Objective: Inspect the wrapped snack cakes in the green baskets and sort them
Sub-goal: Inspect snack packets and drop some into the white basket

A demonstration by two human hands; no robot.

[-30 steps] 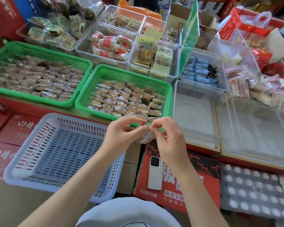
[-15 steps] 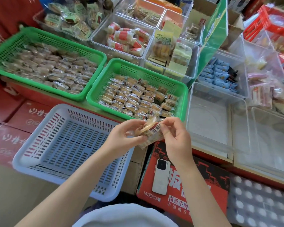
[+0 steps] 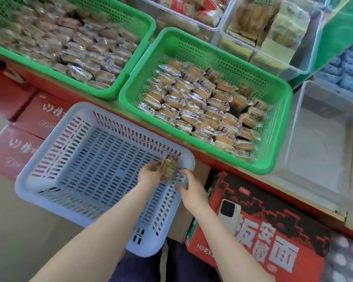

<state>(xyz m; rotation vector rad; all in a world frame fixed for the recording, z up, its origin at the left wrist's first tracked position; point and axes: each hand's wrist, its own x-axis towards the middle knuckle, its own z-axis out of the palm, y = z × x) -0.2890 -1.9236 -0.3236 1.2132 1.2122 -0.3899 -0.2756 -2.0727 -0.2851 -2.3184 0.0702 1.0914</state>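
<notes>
Left hand [image 3: 151, 176] grips a wrapped snack cake [image 3: 169, 167] — long axis upright; right hand [image 3: 189, 186] pinches its wrapper edge.

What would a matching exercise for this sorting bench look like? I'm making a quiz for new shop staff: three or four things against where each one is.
Things:
1. white phone
2. held snack cake
3. pale blue basket
4. right green basket

Places:
A. over the pale blue basket's right corner
B. on the red carton
C. on the counter, half full of cakes
D. below the counter edge

Pairs: 1-B, 2-A, 3-D, 4-C
</notes>
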